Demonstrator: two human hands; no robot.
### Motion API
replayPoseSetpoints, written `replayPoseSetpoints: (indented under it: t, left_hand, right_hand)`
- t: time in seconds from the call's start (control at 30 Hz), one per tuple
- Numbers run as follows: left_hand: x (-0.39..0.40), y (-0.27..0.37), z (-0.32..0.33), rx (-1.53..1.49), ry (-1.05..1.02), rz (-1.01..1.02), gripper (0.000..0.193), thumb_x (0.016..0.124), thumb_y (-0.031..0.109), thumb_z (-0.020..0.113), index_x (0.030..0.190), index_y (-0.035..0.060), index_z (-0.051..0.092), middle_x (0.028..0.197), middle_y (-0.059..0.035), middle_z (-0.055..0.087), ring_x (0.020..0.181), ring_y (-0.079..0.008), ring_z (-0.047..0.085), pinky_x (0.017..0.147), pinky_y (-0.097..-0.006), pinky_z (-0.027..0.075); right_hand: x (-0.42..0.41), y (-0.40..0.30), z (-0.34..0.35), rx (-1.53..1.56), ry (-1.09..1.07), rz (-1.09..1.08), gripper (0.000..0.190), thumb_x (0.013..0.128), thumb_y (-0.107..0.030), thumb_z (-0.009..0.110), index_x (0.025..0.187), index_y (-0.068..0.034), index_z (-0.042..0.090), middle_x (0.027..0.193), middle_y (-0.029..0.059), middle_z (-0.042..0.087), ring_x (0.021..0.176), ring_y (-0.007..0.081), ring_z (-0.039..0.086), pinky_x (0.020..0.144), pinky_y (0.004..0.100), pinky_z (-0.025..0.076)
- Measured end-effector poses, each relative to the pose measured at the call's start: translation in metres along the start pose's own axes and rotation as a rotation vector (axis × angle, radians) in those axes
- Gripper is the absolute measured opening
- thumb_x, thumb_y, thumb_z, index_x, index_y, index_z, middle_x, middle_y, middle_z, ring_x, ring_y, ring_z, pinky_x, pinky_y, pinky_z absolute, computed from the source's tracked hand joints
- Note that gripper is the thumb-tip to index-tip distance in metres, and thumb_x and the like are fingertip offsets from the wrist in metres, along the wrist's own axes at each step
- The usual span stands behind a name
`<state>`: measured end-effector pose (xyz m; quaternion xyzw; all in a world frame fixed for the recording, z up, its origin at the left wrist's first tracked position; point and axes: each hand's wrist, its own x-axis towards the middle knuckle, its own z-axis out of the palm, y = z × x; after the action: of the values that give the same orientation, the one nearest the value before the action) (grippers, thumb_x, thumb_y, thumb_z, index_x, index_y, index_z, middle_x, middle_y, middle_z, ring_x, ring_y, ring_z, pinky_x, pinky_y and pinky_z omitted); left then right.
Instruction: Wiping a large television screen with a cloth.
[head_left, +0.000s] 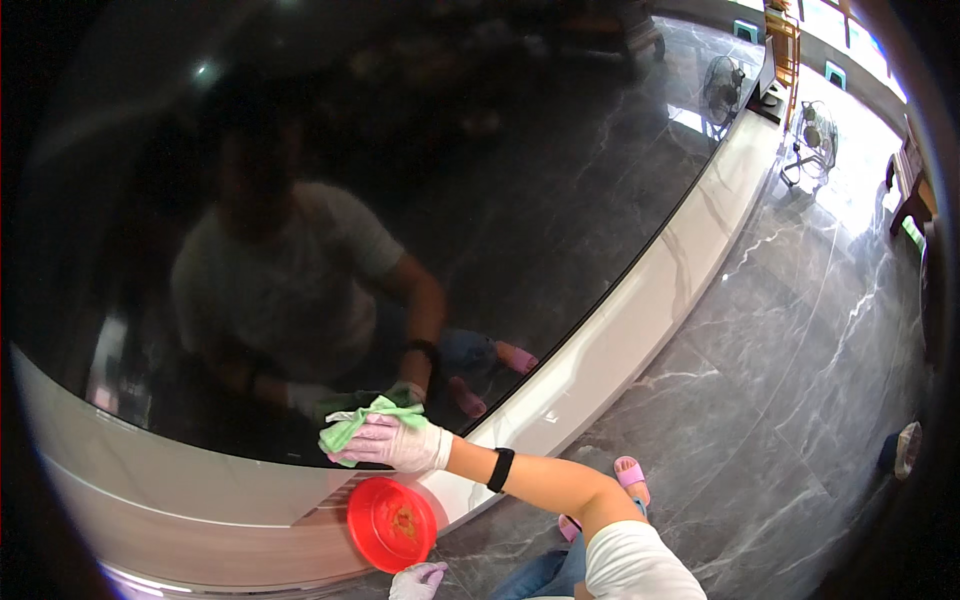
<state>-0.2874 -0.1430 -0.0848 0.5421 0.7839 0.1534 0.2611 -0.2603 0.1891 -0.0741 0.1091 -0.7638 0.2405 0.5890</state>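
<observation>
My right hand (394, 442), in a thin white glove with a black band at the wrist, holds a green cloth (367, 424) flat against the lower edge of a large glossy black screen (487, 225). The screen mirrors my upper body and arms. Just below that hand, a red plastic basin (371, 525) with a little liquid in it stands near the end of the white ledge. My left hand (420, 581), also gloved, is beside the basin at the bottom edge of the picture, partly cut off; nothing shows in its fingers.
A white marbled ledge (652, 277) runs under the screen to a monitor (766, 71) at its far end. A floor fan (814, 139) stands beyond it on the grey marbled floor (750, 360). My feet in pink slippers (630, 472) are right of the basin. Dark furniture stands at the right rim.
</observation>
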Motion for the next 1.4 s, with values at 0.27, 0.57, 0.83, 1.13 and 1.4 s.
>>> replayPoseSetpoints:
  t: [0.27,0.57,0.83,1.13,1.4]
  left_hand:
    - [-0.058,-0.056,0.010,-0.023,-0.038,-0.073,0.015,0.085,0.012,0.060,0.097,0.0051,0.068,0.094,-0.0121,0.068,0.088,-0.0247,0.065,0.080,-0.0317,0.050]
    - [-0.049,-0.046,0.000,-0.014,-0.062,-0.094,0.015,0.085,0.012,0.061,0.096,0.0035,0.068,0.095,-0.0132,0.068,0.090,-0.0258,0.065,0.081,-0.0311,0.050]
    - [-0.049,-0.062,0.016,-0.019,-0.123,-0.115,0.015,0.086,0.011,0.060,0.097,0.0047,0.068,0.096,-0.0130,0.068,0.091,-0.0243,0.065,0.081,-0.0312,0.050]
    - [-0.072,-0.063,0.017,-0.056,-0.099,-0.195,0.016,0.087,0.012,0.060,0.097,0.0035,0.068,0.097,-0.0131,0.068,0.091,-0.0235,0.065,0.080,-0.0309,0.050]
    - [-0.052,-0.058,0.007,0.014,-0.100,-0.114,0.015,0.086,0.011,0.060,0.096,0.0035,0.068,0.094,-0.0135,0.068,0.090,-0.0252,0.065,0.080,-0.0315,0.050]
  right_hand:
    - [0.024,0.074,-0.328,-0.600,0.966,0.303,0.042,0.094,-0.006,0.039,0.136,-0.001,0.040,0.144,0.0190,0.035,0.137,0.0305,0.026,0.113,0.0369,0.015]
    - [0.015,-0.050,-0.040,-0.210,-0.598,0.634,0.044,0.069,-0.006,0.060,0.112,-0.014,0.058,0.115,0.0067,0.056,0.112,0.0288,0.052,0.106,0.0598,0.023]
    - [-0.149,0.080,-0.135,-0.906,0.141,0.642,0.041,0.078,-0.008,0.051,0.119,-0.008,0.056,0.124,0.0148,0.054,0.128,0.0328,0.040,0.113,0.0539,0.012]
    - [-0.120,0.086,-0.158,-0.527,0.915,0.547,0.057,0.095,-0.004,0.035,0.147,-0.008,0.014,0.154,0.0115,0.001,0.142,0.0259,0.003,0.115,0.0393,0.003]
    - [-0.131,0.030,-0.040,-0.642,0.671,0.615,0.081,0.063,0.014,0.039,0.141,-0.006,0.033,0.152,0.0196,0.015,0.139,0.0441,0.006,0.112,0.0524,0.010]
